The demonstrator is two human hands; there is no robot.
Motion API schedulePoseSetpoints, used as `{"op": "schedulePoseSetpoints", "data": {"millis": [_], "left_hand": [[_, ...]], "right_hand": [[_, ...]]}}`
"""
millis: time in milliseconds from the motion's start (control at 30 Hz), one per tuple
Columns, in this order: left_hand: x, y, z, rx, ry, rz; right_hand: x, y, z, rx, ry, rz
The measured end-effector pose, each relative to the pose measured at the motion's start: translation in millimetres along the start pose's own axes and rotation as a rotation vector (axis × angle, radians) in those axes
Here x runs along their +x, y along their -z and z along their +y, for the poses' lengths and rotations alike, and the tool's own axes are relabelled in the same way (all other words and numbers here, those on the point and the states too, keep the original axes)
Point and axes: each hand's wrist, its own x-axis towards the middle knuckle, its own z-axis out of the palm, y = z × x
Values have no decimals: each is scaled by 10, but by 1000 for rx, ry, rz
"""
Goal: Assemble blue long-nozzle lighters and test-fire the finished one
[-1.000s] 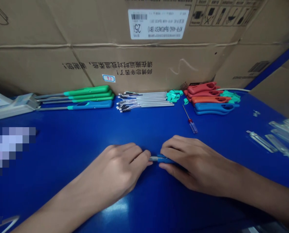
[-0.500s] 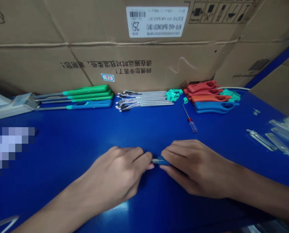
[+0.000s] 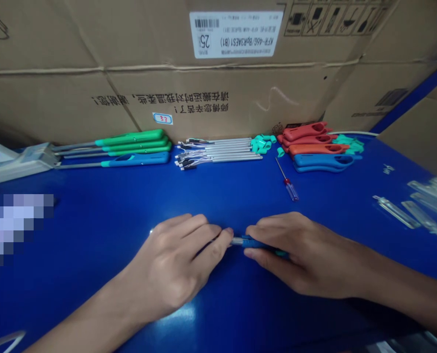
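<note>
The left hand (image 3: pixel 183 260) pinches a metal tube (image 3: pixel 237 241), the right hand (image 3: pixel 310 257) grips a blue handle (image 3: pixel 252 242); likely joining the 2, next needing straight alignment.

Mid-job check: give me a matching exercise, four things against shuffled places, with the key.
1. Frontmost blue plastic handle
2. Silver metal rods with thin wires
3. Green plastic-handled wands with grey shafts
4. White rectangular paper label

A. On the brown cardboard
B. Left of the rods
C. In the right hand
D. Between the wands and turquoise plastic caps

Pairs: 1-C, 2-D, 3-B, 4-A
</note>
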Motion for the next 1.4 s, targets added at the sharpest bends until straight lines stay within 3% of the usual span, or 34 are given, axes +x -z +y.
{"op": "schedulePoseSetpoints", "data": {"millis": [367, 533, 1133, 1400], "left_hand": [[-59, -46, 0, 68, -30, 34], [4, -34, 34, 71, -11, 30], [73, 13, 97, -145, 131, -194], [75, -37, 84, -133, 117, -103]], "right_hand": [[2, -1, -5, -18, -9, -12], [-12, -49, 1, -115, 58, 36], [12, -109, -9, -243, 194, 49], [-11, -108, 15, -169, 130, -1]]}}
